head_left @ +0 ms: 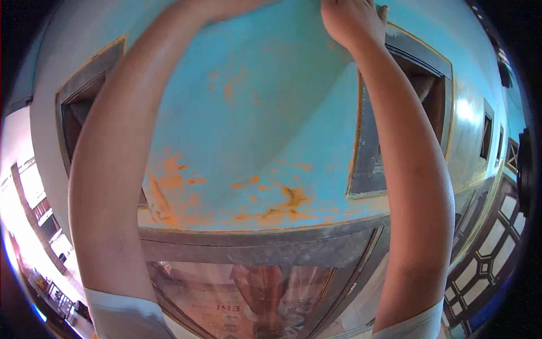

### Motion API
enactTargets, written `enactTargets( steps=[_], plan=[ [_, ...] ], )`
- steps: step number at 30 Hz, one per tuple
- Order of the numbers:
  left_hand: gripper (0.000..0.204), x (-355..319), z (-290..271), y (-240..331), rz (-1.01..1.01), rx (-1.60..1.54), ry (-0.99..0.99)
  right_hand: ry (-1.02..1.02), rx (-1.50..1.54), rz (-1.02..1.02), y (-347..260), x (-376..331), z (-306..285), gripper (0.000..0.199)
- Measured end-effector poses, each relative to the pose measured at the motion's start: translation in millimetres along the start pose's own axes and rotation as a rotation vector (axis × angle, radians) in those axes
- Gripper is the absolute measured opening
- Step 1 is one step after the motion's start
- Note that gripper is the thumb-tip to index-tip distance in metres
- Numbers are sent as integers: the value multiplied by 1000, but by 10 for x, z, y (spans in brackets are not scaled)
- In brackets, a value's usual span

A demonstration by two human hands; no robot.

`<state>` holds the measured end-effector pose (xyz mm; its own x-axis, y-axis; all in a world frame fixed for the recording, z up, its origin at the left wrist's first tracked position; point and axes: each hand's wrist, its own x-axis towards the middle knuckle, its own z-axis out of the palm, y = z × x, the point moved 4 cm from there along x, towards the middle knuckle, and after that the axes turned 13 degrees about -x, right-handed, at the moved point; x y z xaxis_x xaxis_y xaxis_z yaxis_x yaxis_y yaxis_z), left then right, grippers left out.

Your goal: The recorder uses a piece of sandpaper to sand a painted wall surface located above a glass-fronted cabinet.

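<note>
Both my arms reach up in front of a turquoise wall (254,113) with worn orange patches on its lower part. My left hand (245,5) is at the top edge, bent toward the right; its fingers are cut off by the frame. Close to the same edge is my right hand (354,21), near the upper part of the wall. A few of its fingers show at the right side and look curled in. Whatever they hold, if anything, lies out of sight above.
Dark framed recesses sit in the wall at left (79,107) and right (367,141). Below runs a grey ledge (254,243) above a reflecting glass pane (214,305). A patterned lattice door (491,243) stands at far right, a bright opening (34,186) at far left.
</note>
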<state>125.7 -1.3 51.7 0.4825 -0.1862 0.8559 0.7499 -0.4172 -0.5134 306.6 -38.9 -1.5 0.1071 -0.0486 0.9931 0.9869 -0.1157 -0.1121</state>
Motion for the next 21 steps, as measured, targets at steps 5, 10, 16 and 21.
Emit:
enactTargets(
  steps=[5,10,16,21],
  plan=[
    [75,-25,301,98,72,114,230,-8,38,-38,-59,-39,47,54],
    [67,217,24,-129,-96,40,-82,-8,43,-45,69,-57,4,55],
    [64,24,56,-21,149,-689,-157,-1,71,-70,80,-66,17,54],
    [66,115,216,535,29,20,-90,311,-113,-97,199,-31,211,53]
  ],
)
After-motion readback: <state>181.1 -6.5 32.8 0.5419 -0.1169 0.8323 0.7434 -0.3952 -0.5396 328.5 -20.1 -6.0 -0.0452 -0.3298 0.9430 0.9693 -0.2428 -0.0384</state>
